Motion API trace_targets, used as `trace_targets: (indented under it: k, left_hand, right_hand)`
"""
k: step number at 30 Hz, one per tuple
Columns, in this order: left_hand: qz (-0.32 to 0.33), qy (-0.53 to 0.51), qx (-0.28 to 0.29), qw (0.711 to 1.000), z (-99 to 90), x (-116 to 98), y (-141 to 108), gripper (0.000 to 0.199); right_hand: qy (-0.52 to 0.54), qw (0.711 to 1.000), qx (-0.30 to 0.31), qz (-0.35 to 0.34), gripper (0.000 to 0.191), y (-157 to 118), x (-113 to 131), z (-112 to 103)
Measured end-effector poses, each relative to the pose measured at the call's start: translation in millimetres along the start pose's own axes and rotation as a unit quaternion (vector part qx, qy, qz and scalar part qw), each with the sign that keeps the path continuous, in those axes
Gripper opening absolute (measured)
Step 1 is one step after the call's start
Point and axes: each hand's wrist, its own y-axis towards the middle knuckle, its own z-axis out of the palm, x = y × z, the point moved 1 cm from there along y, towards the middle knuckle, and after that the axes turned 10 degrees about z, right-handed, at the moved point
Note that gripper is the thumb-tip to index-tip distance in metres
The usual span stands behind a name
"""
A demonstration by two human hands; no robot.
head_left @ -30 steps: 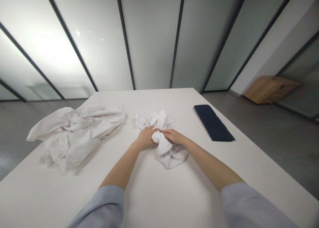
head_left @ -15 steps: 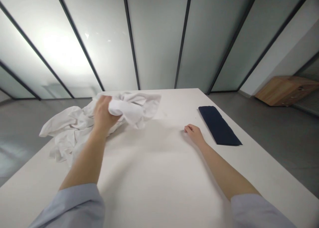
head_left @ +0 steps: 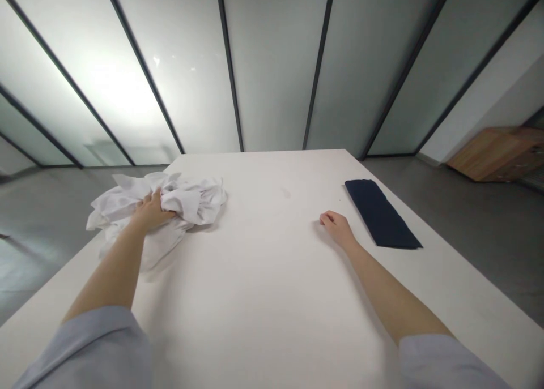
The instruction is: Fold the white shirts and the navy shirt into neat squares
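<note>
Left hand (head_left: pixel 151 212) is on top of the crumpled white cloth (head_left: pixel 187 208), fingers dug into the folds and gathering them, so it's holding cloth, not just resting. The pile sits toward the left edge of the white surface (head_left: pixel 263 298), about midway along that edge, and its outer corner seems to reach just past the edge. Its far side is well short of the far edge.

Right hand (head_left: pixel 335 227) holds nothing. It lies on the surface with fingers loosely curled, narrow rather than spread, just beside the folded navy cloth (head_left: pixel 382 214) but not touching it. The navy cloth is a long flat strip lying at an angle near the right edge, its lower corner close to that edge.

The hands are well apart, with white surface running between them and on toward the near edge. Not much surface is left past the navy cloth on the right, or past the white pile on the left.

Both arms reach in from the near edge, in light blue sleeves (head_left: pixel 85 343). Beyond the surface are grey floor (head_left: pixel 480 253), a wooden box (head_left: pixel 501 154) off to the right, and frosted glass panels (head_left: pixel 272 66) with dark frames.
</note>
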Motion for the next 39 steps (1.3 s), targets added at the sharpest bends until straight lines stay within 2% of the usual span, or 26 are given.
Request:
trace_targets:
  k: [3, 5, 7, 8, 10, 13, 16, 18, 20, 22, 23, 26, 28, 30, 32, 37, 39]
  left_hand:
    - [-0.045, -0.011, 0.074, 0.996, -21.3, -12, -3, 0.088]
    - [-0.034, -0.012, 0.033, 0.999, -41.2, -34, -9, 0.088]
    - [0.055, -0.045, -0.055, 0.996, -52.2, -67, -17, 0.08]
    - [0.109, -0.076, -0.085, 0.987, -52.0, -87, -23, 0.074]
    - [0.202, -0.153, -0.085, 0.963, -39.8, -130, -33, 0.063]
    - [0.29, -0.218, 0.005, 0.932, -3.0, -193, -46, 0.054]
    - [0.3, -0.231, 0.127, 0.917, 34.4, -240, -54, 0.056]
    - [0.287, -0.232, 0.138, 0.919, 51.0, -258, -56, 0.052]
    - [0.264, -0.236, 0.115, 0.928, 60.6, -267, -55, 0.048]
    - [0.248, -0.241, 0.092, 0.934, 65.4, -269, -54, 0.044]
    - [0.244, -0.242, 0.088, 0.935, 66.7, -268, -54, 0.042]
    - [0.242, -0.24, 0.092, 0.936, 68.5, -266, -54, 0.04]
    - [0.239, -0.237, 0.094, 0.937, 69.1, -266, -54, 0.04]
    - [0.239, -0.237, 0.092, 0.937, 69.5, -267, -55, 0.041]
    - [0.239, -0.239, 0.09, 0.937, 69.8, -267, -55, 0.04]
    - [0.236, -0.248, 0.093, 0.935, 69.6, -268, -55, 0.039]
    - [0.233, -0.254, 0.092, 0.934, 69.6, -268, -55, 0.04]
  right_hand:
    - [0.008, 1.0, -0.005, 0.001, 0.028, 0, 0, 0]
    - [0.023, 1.0, -0.013, 0.0, 0.028, 0, 0, -1]
    - [0.045, 0.998, -0.031, -0.004, 0.028, 0, 1, -2]
    - [0.056, 0.997, -0.045, -0.006, 0.028, 0, 2, -4]
    - [0.065, 0.995, -0.077, -0.014, 0.028, 1, 5, -8]
    - [0.03, 0.991, -0.124, -0.027, 0.028, 7, 8, -20]
    - [-0.044, 0.985, -0.164, -0.025, 0.03, 17, 2, -43]
    - [-0.122, 0.973, -0.197, -0.014, 0.032, 23, -10, -65]
    - [-0.217, 0.944, -0.246, 0.02, 0.036, 26, -28, -90]
    - [-0.302, 0.905, -0.285, 0.088, 0.042, 26, -48, -115]
    - [-0.335, 0.888, -0.285, 0.132, 0.044, 26, -59, -126]
    - [-0.388, 0.858, -0.199, 0.273, 0.054, 28, -82, -151]
    - [-0.395, 0.854, -0.123, 0.315, 0.057, 31, -87, -157]
    - [-0.406, 0.862, -0.084, 0.292, 0.05, 36, -82, -156]
    - [-0.427, 0.868, -0.079, 0.242, 0.044, 40, -67, -146]
    - [-0.447, 0.877, -0.078, 0.154, 0.041, 37, 0, -101]
    - [-0.431, 0.893, -0.068, 0.114, 0.037, 30, 30, -79]
